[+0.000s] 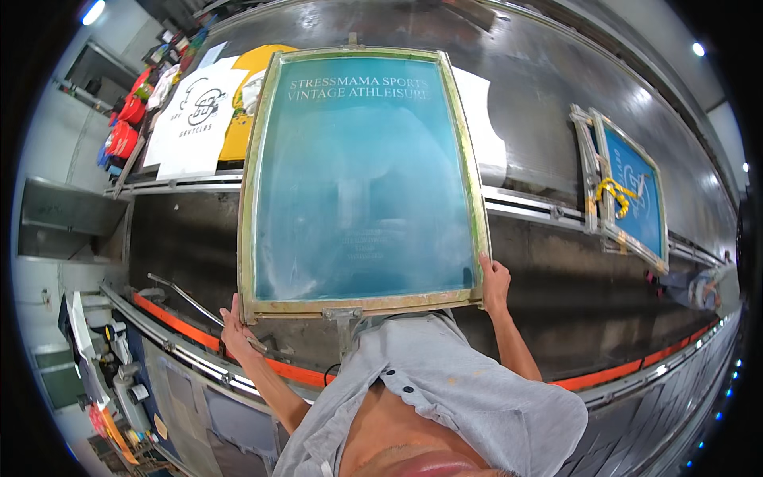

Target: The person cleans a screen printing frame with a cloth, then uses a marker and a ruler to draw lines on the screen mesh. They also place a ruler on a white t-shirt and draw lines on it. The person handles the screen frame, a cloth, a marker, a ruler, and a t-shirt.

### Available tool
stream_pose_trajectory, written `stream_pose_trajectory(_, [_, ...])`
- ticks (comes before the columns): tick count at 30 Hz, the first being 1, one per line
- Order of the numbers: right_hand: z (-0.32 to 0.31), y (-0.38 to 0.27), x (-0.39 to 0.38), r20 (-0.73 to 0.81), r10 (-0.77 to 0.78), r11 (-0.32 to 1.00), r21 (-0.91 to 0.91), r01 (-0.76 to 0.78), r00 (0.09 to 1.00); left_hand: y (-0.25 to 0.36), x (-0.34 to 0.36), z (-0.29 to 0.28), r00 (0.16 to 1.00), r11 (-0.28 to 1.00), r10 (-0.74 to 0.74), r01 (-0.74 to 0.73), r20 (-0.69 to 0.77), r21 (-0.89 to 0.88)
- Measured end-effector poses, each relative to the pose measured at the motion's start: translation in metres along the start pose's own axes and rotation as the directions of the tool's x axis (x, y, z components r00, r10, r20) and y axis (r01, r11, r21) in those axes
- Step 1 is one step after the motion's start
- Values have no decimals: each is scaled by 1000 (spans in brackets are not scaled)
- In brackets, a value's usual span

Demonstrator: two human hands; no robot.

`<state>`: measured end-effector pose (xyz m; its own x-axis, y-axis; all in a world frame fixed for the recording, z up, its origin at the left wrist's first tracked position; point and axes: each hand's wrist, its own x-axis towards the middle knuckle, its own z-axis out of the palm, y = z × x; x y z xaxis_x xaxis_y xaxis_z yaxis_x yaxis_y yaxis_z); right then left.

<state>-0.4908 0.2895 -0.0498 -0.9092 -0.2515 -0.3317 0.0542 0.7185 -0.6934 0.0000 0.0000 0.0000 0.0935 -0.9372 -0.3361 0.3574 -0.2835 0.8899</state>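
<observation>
Near its lower corners, the left fingers (235, 310) and right fingers (487, 269), partly hidden, grasp a blue framed screen (362, 183).

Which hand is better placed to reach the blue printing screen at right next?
Probably the right hand: it holds the teal printing screen on the side nearer the blue screen; the left hand is opposite.

The teal screen (366, 175) looks glossy, the shirt (469, 374) matt cloth.

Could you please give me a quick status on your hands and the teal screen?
Left hand at lower left corner of teal screen. Right hand gripping its lower right side. Screen partly hides yellow garment.
</observation>
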Motion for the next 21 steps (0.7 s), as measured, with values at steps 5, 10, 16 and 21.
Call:
stream_pose_trajectory(5, [125,-60,-68,72,-69,960,275,47,995,147,66,-40,987,966,151,-160,62,204])
stream_pose_trajectory(10, [93,-67,-27,58,-186,965,200,172,981,68,42,-59,995,985,92,-84,-44,150])
stream_pose_trajectory(16, [82,-94,-1,137,-303,951,107,290,943,33,-3,-85,975,984,139,-116,-172,135])
stream_pose_trajectory(21, [98,-122,8,220,-434,900,71,429,874,18,-29,-123,932,969,158,-82,-328,233])
